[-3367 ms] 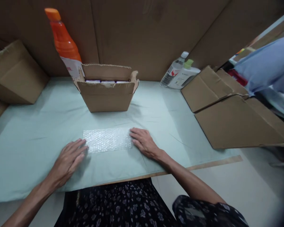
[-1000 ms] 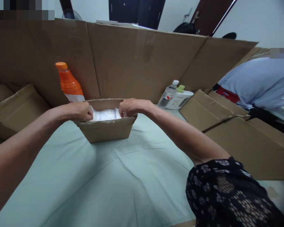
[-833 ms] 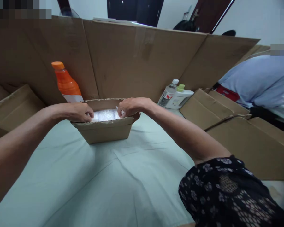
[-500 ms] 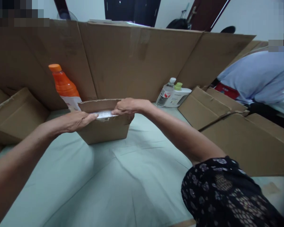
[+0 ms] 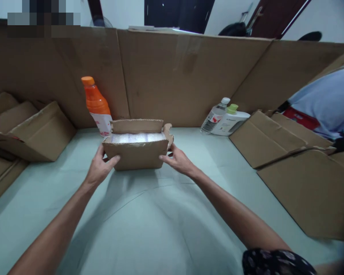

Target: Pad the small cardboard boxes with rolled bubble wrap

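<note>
A small open cardboard box (image 5: pixel 139 156) stands on the pale green sheet (image 5: pixel 149 221), filled with something whitish and shiny like clear plastic wrapping (image 5: pixel 139 138). My left hand (image 5: pixel 101 165) grips its left end, thumb on the front face and fingers round the side. At the right end my right hand (image 5: pixel 177 158) holds it the same way, thumb in front. Torn flaps stick up at the box's back and right edges. Close behind its left corner leans an orange-capped bottle (image 5: pixel 97 103) with a white label.
A tall cardboard panel (image 5: pixel 195 76) runs across the back. Against it rest a clear bottle (image 5: pixel 215 116) and a white bottle with a green cap (image 5: pixel 232 119). Cardboard boxes (image 5: pixel 40 130) lie at left, more boxes (image 5: pixel 309 187) at right. Beyond them is a person in light blue (image 5: pixel 326 95).
Both hands have moved from the box's top and its contents down to its two ends. The contents now show along the whole opening. The view has shifted left.
</note>
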Demonstrator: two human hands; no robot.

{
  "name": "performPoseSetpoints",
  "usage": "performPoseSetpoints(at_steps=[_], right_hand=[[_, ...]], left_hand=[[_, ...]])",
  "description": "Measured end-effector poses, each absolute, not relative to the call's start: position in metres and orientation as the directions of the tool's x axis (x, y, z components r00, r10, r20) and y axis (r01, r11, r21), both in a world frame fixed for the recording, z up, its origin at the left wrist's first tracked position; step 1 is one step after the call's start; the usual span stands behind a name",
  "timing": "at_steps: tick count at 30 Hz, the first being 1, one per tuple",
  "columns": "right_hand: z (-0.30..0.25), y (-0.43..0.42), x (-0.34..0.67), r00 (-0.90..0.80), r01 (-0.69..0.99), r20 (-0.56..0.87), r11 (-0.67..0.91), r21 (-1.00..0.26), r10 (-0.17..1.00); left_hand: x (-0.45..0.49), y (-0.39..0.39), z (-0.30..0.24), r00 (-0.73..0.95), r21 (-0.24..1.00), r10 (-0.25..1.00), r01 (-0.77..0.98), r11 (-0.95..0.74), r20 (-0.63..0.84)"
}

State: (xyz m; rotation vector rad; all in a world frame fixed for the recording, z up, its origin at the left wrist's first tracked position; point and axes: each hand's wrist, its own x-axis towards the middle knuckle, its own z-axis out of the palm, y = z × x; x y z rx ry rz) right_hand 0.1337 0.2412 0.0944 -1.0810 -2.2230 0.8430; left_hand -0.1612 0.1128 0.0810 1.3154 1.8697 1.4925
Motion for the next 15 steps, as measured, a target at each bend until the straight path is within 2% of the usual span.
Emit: performPoseSetpoints(at_steps=[3, 8, 12, 15], right_hand=[[0.089, 0.240, 0.126, -0.476, 0.511, 0.173, 0.432, -0.743, 0.862], [0.084, 0.223, 0.170, -0.363, 0.500, 0.253, 0.416, -0.760, 0.897], [0.081, 0.201, 0.175, -0.441, 0.441, 0.248, 0.449, -0.777, 0.863], [0.083, 0.188, 0.140, -0.564, 0.392, 0.212, 0.485, -0.782, 0.798]], left_hand=[[-0.133, 0.124, 0.082, -0.519, 0.921, 0.813, 0.386, -0.051, 0.263], [-0.091, 0.097, 0.076, -0.486, 0.928, 0.824, 0.353, -0.120, 0.292], [-0.085, 0.045, 0.069, -0.551, 0.941, 0.794, 0.331, -0.074, 0.256], [-0.096, -0.009, 0.062, -0.683, 0.954, 0.705, 0.299, 0.032, 0.191]])
